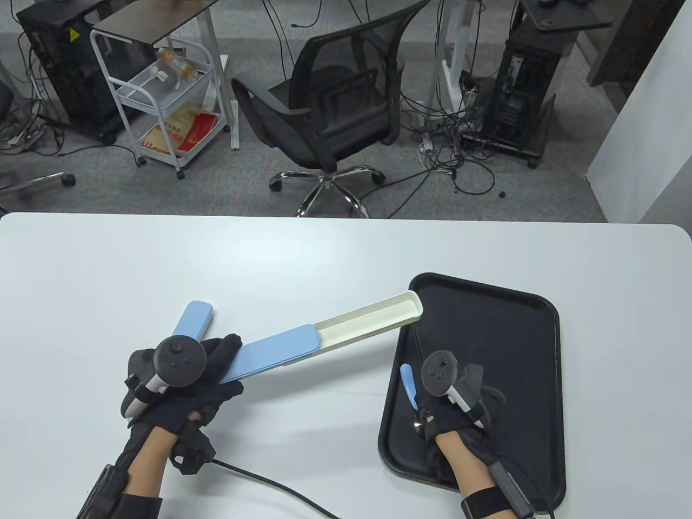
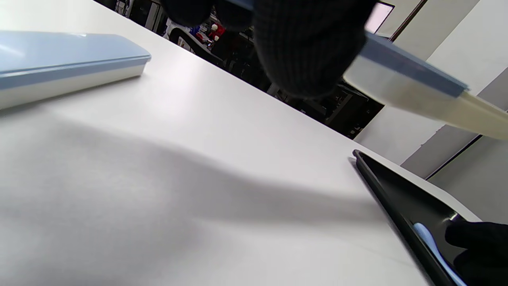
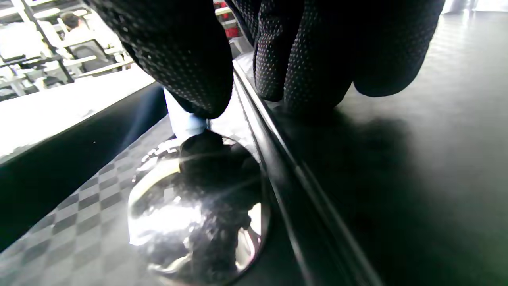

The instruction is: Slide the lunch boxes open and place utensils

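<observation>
My left hand [image 1: 178, 378] grips the blue lid end [image 1: 275, 351] of a slid-open utensil box and holds it above the table. Its cream inner tray [image 1: 373, 319] sticks out empty toward the black tray [image 1: 497, 324]. In the left wrist view my fingers [image 2: 309, 51] wrap this box [image 2: 412, 91]. My right hand [image 1: 454, 400] is low on the black tray, pinching a spoon by its blue handle [image 1: 409, 385]. In the right wrist view my fingertips [image 3: 186, 59] press the handle [image 3: 184, 119] just above the shiny bowl [image 3: 198, 214], which lies on the tray.
A second blue box [image 1: 193, 320], closed, lies flat on the white table behind my left hand; it also shows in the left wrist view [image 2: 67, 63]. A glove cable [image 1: 270, 481] trails across the table's near edge. An office chair [image 1: 335, 108] stands beyond the far edge.
</observation>
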A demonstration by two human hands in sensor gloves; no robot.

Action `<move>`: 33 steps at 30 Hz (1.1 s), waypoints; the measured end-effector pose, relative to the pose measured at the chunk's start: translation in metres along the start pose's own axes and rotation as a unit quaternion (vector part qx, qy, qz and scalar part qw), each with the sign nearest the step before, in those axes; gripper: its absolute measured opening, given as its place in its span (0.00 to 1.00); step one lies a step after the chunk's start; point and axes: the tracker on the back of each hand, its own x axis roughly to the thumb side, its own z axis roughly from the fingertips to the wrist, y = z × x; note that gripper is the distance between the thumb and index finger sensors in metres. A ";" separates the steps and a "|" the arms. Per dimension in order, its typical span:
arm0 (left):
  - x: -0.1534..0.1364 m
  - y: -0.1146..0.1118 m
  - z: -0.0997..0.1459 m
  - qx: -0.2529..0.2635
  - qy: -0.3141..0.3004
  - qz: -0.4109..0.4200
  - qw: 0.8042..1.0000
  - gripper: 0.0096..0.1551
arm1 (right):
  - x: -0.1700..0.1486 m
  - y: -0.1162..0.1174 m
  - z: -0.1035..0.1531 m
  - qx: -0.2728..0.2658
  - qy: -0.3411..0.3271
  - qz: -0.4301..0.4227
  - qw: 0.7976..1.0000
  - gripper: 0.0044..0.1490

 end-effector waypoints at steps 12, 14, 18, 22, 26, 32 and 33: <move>0.006 -0.008 -0.002 -0.017 -0.002 -0.030 0.999 0.51 | 0.023 0.011 0.004 -0.069 -0.008 0.152 0.986 0.43; 0.006 -0.008 -0.002 -0.018 -0.002 -0.032 0.999 0.51 | 0.026 0.011 0.005 -0.076 -0.009 0.159 0.984 0.41; 0.004 -0.009 -0.003 -0.025 0.003 -0.029 0.999 0.51 | 0.024 0.009 0.005 -0.080 -0.007 0.153 0.985 0.37; 0.000 -0.008 -0.003 -0.024 0.006 -0.022 0.999 0.51 | 0.006 -0.003 0.002 -0.052 0.020 0.048 0.997 0.37; -0.002 -0.005 -0.003 -0.016 0.007 -0.009 1.000 0.51 | -0.019 -0.019 0.002 -0.057 0.053 -0.026 0.997 0.38; -0.002 -0.005 -0.003 -0.010 0.003 -0.008 1.000 0.51 | -0.060 -0.045 0.004 -0.078 0.089 -0.169 0.978 0.36; -0.002 -0.006 -0.003 -0.011 0.003 -0.010 1.000 0.51 | -0.065 -0.048 0.005 -0.081 0.094 -0.180 0.976 0.35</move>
